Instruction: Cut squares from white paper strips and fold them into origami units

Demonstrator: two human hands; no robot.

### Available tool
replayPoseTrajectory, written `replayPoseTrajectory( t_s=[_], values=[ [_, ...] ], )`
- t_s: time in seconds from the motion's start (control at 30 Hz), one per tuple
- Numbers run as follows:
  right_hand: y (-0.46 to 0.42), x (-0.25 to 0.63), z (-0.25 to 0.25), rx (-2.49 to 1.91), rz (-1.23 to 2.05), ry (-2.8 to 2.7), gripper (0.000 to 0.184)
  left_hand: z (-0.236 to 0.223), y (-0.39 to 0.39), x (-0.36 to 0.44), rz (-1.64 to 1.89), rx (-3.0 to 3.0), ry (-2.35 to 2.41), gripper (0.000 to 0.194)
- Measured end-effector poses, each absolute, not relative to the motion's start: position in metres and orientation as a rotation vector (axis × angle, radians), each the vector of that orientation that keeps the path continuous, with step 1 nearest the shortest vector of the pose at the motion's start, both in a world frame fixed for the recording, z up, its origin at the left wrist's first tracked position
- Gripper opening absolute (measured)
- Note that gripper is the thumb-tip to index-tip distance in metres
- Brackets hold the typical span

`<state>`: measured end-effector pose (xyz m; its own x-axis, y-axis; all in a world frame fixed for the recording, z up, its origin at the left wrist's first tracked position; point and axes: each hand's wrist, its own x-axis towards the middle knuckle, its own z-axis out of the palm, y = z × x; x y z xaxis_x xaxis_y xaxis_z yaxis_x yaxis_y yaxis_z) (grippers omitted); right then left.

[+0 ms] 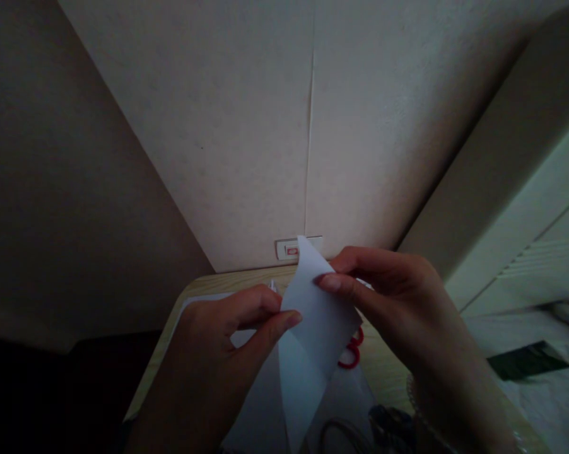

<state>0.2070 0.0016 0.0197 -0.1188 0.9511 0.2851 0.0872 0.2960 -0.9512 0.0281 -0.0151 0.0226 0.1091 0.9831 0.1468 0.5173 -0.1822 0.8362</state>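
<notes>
A folded white sheet of paper (pixel 313 328) is held up over a small wooden table (pixel 383 372). My left hand (pixel 218 353) pinches the paper's left edge between thumb and fingers. From the right, my right hand (pixel 393 302) grips the upper part of the paper with its fingers closed on it. The paper's top corner points up toward the wall. Its lower tip hangs down toward the bottom of the view.
Red-handled scissors (pixel 351 353) lie on the table behind the paper. More white sheets (pixel 209 302) lie flat under my left hand. A wall socket plate (pixel 289 248) sits just above the table's far edge. A dark object (pixel 525 359) lies on a pale surface at right.
</notes>
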Motion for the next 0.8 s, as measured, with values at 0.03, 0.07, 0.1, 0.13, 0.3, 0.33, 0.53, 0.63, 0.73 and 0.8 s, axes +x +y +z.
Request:
replayPoseTrajectory(
  t_s=[0.03,0.07,0.1,0.13,0.3,0.33,0.53,0.63,0.73,0.8],
  values=[
    [0.001,0.207,0.020,-0.991,1.007,-1.488,0.019,0.023,-0.015,0.028,0.974,1.781,1.465,0.021],
    [0.001,0.206,0.019,-0.973,1.006,-1.475,0.017,0.023,-0.015,0.028,0.957,1.790,1.447,0.021],
    [0.001,0.206,0.019,-0.960,1.005,-1.452,0.016,0.023,-0.015,0.029,0.940,1.792,1.430,0.022],
    [0.001,0.206,0.019,-0.953,0.999,-1.420,0.018,0.024,-0.016,0.029,0.931,1.783,1.417,0.023],
    [0.002,0.210,0.018,-1.004,1.019,-1.465,0.016,0.024,-0.019,0.033,0.990,1.578,1.465,0.021],
    [0.004,0.212,0.018,-1.009,1.069,-1.510,0.011,0.024,-0.019,0.033,1.014,1.517,1.471,0.020],
    [0.010,0.217,0.014,-1.088,1.408,-1.672,0.012,0.023,-0.017,0.030,1.112,1.339,1.424,0.015],
    [0.008,0.219,0.013,-1.122,1.423,-1.671,0.018,0.023,-0.017,0.030,1.106,1.296,1.429,0.016],
    [0.006,0.220,0.013,-1.122,1.419,-1.636,0.023,0.022,-0.016,0.030,1.158,1.307,1.422,0.017],
    [0.005,0.220,0.013,-1.127,1.426,-1.621,0.026,0.022,-0.015,0.029,1.159,1.364,1.406,0.018]
  ],
)
